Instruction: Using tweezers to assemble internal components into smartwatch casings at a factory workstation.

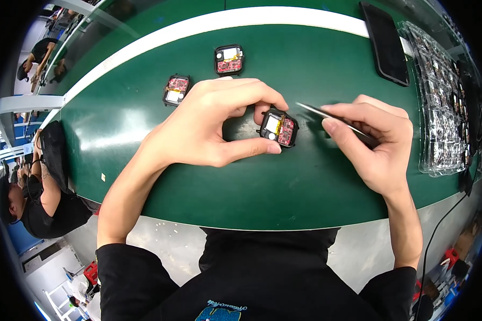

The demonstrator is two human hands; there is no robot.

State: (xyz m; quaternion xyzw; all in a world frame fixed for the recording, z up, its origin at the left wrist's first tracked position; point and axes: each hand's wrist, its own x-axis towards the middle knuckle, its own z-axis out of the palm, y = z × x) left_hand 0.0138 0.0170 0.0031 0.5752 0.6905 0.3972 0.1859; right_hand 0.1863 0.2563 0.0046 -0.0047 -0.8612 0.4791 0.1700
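Between the thumb and fingers of my left hand (pixel 214 117) is an open smartwatch case (pixel 278 128), black, with a red circuit board, a white block and a yellow strip inside. My right hand (pixel 372 139) pinches a pair of tweezers (pixel 332 116), its thin tip pointing left toward the case but apart from it. Two similar opened watch cases lie farther off on the green table: one watch case (pixel 229 59) beyond my left hand, the other watch case (pixel 176 90) at its left, partly covered by the hand.
A black smartphone (pixel 384 45) lies at the far right. Beside it stand clear plastic trays (pixel 439 101) holding many small parts. A black cable (pixel 431 235) hangs from the table's right side. A person in black (pixel 48 198) sits at the left, near a black bag (pixel 55 155).
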